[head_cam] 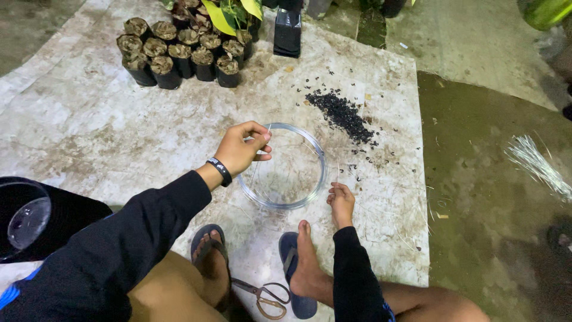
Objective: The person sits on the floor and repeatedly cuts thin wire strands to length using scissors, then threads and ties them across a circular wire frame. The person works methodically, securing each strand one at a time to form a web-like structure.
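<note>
Coiled silvery thin wire hoop (285, 203) lies on the stained mat (89, 131), looks light and springy. Left hand (241, 149) pinches its far rim closed; right hand (341, 203) curls loosely beside its near-right edge, holding nothing I can see.

Long black sleeves (143, 232) cover both arms, a blue stripe low on the left one; a black wristband (220, 171) circles the left wrist; dark blue flip-flops (295, 274) on bare feet.
</note>
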